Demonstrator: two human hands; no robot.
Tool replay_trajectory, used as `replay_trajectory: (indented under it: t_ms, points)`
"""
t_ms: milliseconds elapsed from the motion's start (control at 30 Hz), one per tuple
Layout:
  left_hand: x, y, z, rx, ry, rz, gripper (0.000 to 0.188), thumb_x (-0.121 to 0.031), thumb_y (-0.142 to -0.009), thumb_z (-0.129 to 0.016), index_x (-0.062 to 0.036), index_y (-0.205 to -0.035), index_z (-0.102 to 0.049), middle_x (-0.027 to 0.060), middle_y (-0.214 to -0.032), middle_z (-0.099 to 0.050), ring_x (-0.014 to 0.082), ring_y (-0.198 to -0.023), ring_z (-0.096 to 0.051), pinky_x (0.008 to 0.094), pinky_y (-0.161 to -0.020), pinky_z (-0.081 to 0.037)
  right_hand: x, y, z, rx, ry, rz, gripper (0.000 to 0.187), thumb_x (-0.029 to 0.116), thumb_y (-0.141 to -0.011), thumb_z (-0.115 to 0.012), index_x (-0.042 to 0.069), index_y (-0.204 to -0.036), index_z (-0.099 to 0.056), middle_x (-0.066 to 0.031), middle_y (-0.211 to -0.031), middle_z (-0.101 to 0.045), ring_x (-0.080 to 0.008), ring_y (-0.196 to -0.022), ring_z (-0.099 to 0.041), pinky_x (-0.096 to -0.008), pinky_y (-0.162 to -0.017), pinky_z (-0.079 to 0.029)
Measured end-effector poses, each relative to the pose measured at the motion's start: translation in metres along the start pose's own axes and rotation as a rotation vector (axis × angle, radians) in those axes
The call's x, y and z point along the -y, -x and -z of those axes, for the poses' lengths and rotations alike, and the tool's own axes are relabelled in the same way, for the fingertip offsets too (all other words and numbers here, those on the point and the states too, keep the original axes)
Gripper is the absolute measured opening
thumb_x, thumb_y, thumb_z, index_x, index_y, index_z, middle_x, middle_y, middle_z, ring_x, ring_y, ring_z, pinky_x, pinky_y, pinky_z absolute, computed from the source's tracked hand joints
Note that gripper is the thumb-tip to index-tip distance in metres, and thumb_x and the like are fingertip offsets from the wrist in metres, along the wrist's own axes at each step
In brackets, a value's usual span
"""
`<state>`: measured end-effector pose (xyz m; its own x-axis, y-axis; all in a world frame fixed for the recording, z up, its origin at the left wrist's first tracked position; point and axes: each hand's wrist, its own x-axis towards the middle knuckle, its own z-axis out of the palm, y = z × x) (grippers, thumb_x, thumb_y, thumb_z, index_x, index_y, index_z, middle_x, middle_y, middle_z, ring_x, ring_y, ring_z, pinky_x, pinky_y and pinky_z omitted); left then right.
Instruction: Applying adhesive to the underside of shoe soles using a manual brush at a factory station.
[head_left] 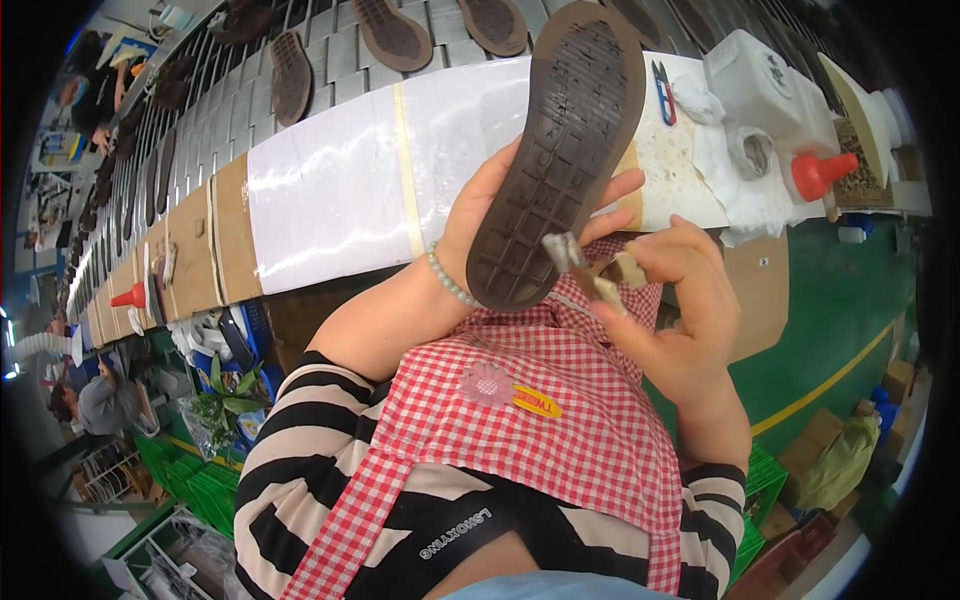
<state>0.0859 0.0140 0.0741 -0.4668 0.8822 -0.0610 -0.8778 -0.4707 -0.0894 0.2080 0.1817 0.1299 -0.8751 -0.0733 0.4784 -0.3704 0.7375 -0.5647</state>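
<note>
A dark brown shoe sole [545, 165] is held up in front of me, its inner face with a grid of ribs toward me. My left hand [477, 205] supports it from behind, its thumb side hidden and several fingertips showing past the sole's right edge. A bead bracelet circles that wrist. My right hand [690, 300] pinches a small brush [590, 275] whose handle looks wrapped in pale material. The bristle end lies at the sole's lower right edge; whether it touches, I cannot tell.
A white-covered worktop [330, 180] lies beyond my hands, beside a slatted conveyor [340, 70] carrying several soles. At right are thread snips [664, 93], a white jug [765, 85], a tape roll [752, 152] and a red nozzle cap [825, 175]. Other people work at far left.
</note>
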Motion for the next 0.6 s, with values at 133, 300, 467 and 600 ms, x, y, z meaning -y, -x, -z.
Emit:
replay_trajectory:
  t_ms: [133,300,467,600]
  points:
    - [0.005,0.000,-0.004,-0.037,-0.072,-0.011,0.052,-0.036,-0.110,-0.032,-0.0010,-0.145,-0.049,0.0170,-0.147,-0.052,0.0404,-0.140,-0.043,0.0567,-0.117,-0.039,-0.002,0.004,0.000,0.099,-0.034,0.022,0.044,0.009,-0.065,-0.087,0.004,-0.103,-0.066,-0.0078,-0.092,-0.067,-0.0269,-0.093,-0.065,-0.0533,-0.105,-0.044]
    - [0.008,0.003,0.004,0.034,-0.170,-0.043,0.052,-0.034,-0.111,-0.029,-0.0023,-0.149,-0.044,0.0174,-0.148,-0.050,0.0371,-0.140,-0.045,0.0539,-0.114,-0.043,-0.013,0.000,0.001,-0.093,0.128,-0.009,0.043,0.012,-0.064,-0.089,0.005,-0.101,-0.069,-0.0061,-0.088,-0.066,-0.0289,-0.091,-0.064,-0.0497,-0.100,-0.045]
    - [0.009,0.003,0.005,0.017,-0.176,-0.022,0.052,-0.033,-0.111,-0.029,0.0001,-0.148,-0.043,0.0207,-0.145,-0.050,0.0371,-0.139,-0.047,0.0527,-0.111,-0.047,-0.013,-0.003,0.009,-0.011,0.083,0.007,0.043,0.010,-0.066,-0.086,0.005,-0.104,-0.067,-0.0053,-0.088,-0.065,-0.0257,-0.088,-0.064,-0.0517,-0.104,-0.043]
    - [0.014,0.005,0.001,-0.037,-0.150,-0.007,0.052,-0.032,-0.111,-0.030,0.0019,-0.148,-0.042,0.0246,-0.143,-0.051,0.0378,-0.138,-0.048,0.0544,-0.112,-0.046,-0.025,-0.005,0.014,-0.146,0.195,0.019,0.042,0.008,-0.069,-0.084,0.005,-0.106,-0.065,-0.0050,-0.091,-0.066,-0.0225,-0.089,-0.063,-0.0525,-0.109,-0.040]
